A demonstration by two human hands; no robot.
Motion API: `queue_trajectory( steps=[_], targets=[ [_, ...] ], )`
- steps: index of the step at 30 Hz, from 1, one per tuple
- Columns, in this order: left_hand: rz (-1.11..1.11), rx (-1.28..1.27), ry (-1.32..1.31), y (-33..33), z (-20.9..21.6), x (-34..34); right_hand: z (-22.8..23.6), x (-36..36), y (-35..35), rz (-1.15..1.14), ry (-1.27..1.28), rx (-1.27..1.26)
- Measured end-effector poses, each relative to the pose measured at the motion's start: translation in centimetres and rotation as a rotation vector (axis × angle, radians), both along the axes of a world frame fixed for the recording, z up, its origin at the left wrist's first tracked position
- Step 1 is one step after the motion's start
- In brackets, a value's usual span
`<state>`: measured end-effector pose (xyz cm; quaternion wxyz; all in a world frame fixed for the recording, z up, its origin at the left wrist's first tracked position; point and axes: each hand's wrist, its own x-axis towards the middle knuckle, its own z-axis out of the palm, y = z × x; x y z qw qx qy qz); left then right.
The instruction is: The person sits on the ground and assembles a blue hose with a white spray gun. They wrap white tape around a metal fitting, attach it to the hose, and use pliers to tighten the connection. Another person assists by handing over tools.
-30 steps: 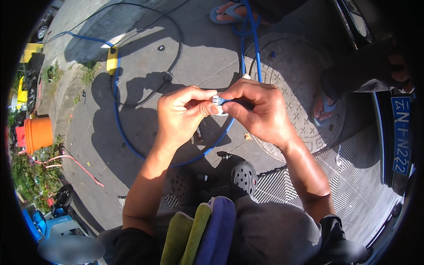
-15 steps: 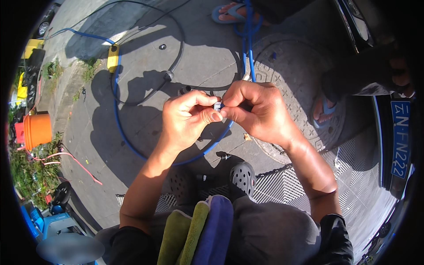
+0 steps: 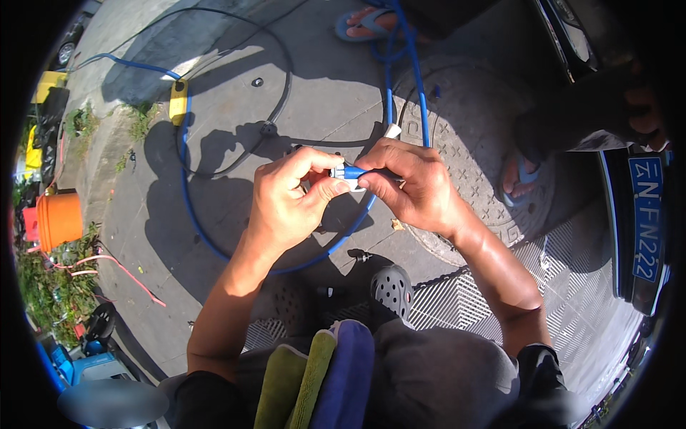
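Observation:
My left hand [image 3: 289,193] is closed, thumb and forefinger pinching a small pale ring-like fitting [image 3: 337,172]. My right hand [image 3: 411,182] pinches a short blue hose end [image 3: 351,173], which meets the fitting between my fingertips. How far the hose reaches into the fitting is hidden by the fingers. Just above my right knuckles shows a white piece [image 3: 392,131], its kind unclear. Blue hose [image 3: 426,118] runs down from the top toward my right hand. Folded green towels [image 3: 314,375] and a purple towel [image 3: 350,372] lie on my lap.
A blue hose loop [image 3: 187,193] and a dark cable [image 3: 289,68] lie on the pavement with a yellow block [image 3: 178,102]. A manhole cover [image 3: 471,150] is at right, beside another person's sandalled foot [image 3: 518,179] and a car bumper [image 3: 618,229]. An orange bucket [image 3: 60,219] stands left.
My hands have shifted slightly left. The blue hose end now shows between the fingertips beside the pale fitting, and a white piece shows above my right hand.

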<state>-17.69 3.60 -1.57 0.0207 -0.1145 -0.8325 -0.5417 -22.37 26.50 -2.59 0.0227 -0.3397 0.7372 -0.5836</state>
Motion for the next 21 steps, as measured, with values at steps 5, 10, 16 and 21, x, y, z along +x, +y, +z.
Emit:
queue_trajectory(
  steps=[5,10,16,21],
  targets=[
    [-0.026,0.027,0.012,0.0,0.2,0.1,0.1,0.2,-0.4,0.011,0.052,-0.008],
    [-0.02,0.06,-0.053,-0.2,0.5,0.0,0.2,0.1,-0.4,0.013,-0.007,-0.015],
    [-0.005,0.036,0.086,0.8,1.2,-0.1,-1.4,-0.1,0.2,0.072,-0.342,-0.171],
    [-0.049,0.017,0.233,2.8,2.1,-0.4,-3.4,0.4,1.1,0.209,-0.498,-0.419]
  ],
)
